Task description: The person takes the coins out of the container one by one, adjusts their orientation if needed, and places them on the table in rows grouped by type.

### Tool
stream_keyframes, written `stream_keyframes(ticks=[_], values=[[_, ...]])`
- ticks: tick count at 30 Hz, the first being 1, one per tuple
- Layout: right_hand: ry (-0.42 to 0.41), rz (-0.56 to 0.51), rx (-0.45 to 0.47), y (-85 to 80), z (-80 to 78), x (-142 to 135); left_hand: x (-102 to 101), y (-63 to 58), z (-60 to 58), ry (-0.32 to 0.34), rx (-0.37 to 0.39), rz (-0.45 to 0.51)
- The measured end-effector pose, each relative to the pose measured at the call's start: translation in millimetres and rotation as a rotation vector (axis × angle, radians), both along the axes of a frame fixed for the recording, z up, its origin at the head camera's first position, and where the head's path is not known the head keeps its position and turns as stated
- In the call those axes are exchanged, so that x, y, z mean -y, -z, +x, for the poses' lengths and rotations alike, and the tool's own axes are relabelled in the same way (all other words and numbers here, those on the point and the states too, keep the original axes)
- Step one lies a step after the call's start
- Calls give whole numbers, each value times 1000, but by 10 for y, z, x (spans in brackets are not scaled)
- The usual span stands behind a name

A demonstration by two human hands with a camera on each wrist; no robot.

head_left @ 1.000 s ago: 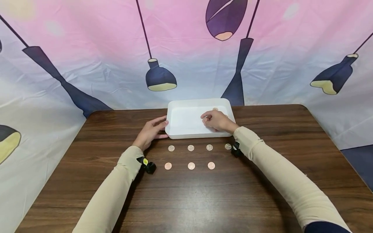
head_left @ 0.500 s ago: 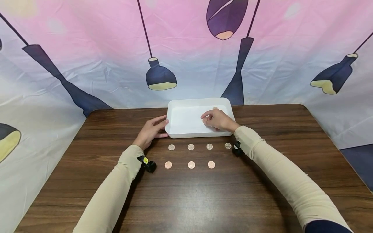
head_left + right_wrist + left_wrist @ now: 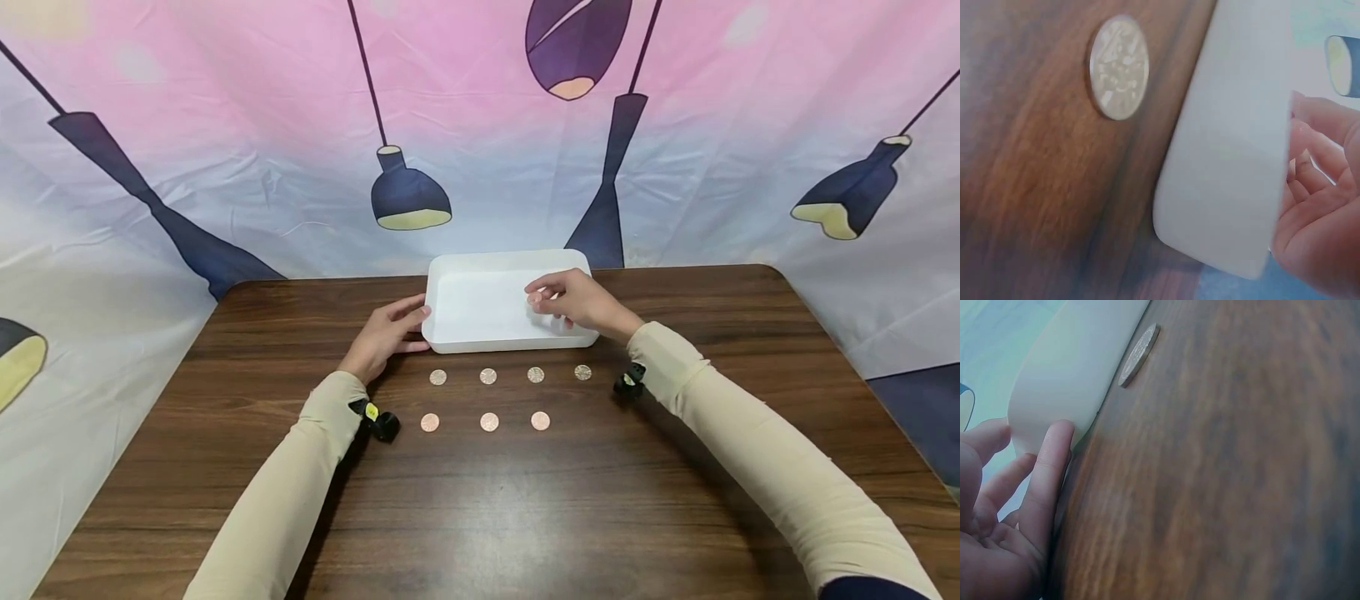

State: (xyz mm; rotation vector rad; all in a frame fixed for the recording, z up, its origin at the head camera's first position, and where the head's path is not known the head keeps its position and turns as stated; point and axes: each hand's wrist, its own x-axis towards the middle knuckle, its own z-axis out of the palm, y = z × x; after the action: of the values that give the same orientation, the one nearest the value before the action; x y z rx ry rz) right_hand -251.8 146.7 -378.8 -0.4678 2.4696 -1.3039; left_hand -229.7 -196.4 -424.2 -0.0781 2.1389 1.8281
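A shallow white tray (image 3: 480, 343) sits near the back of the wooden table. My left hand (image 3: 378, 340) touches its left end with spread, fairly straight fingers; in the left wrist view the fingertips (image 3: 1058, 434) press against its outer wall. Over the right part of the tray is my right hand (image 3: 581, 302), its fingers curled and thumb near the index fingertip; I cannot tell whether they pinch anything. In the right wrist view the tray wall partly hides those fingers. Silvery coins (image 3: 488, 377) form a row in front of the tray, with three copper-coloured coins (image 3: 489, 422) nearer me.
The dark brown table (image 3: 480, 517) reaches its back edge just behind the tray. A patterned cloth (image 3: 300, 167) with printed lamps hangs behind it. One silvery coin (image 3: 1119, 69) lies close to the tray wall in the right wrist view.
My right hand has shifted a little right and away from me over the tray, uncovering more of its floor. The coins seen there earlier no longer show. My left hand stays put.
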Motion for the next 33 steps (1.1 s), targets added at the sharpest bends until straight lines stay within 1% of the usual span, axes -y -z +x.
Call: stream_keyframes(ticks=[3,7,11,14,17,20,24,28,33], values=[[4,-41,19,-41,48,-85,5,0,-6,-2,0,-1],[15,-73,30,-111,163,-224,-17,3,-15,4,-5,-1],[9,-83,25,-194,336,-367,-21,3,-16,2,-6,-1],[4,-107,29,-213,497,-470,-18,4,-12,-6,-5,-4],[-1,-138,40,-171,665,-566,-21,4,-12,-12,-2,-5],[-7,-148,56,-103,822,-646,-20,-1,-17,-12,-1,-5],[-34,-133,94,-17,1008,-726,-25,-10,-20,-15,4,-7],[-84,-92,122,77,1149,-779,-25,-9,-23,-13,11,-13],[-120,-56,144,180,1246,-821,-20,-15,-18,-14,19,-17]])
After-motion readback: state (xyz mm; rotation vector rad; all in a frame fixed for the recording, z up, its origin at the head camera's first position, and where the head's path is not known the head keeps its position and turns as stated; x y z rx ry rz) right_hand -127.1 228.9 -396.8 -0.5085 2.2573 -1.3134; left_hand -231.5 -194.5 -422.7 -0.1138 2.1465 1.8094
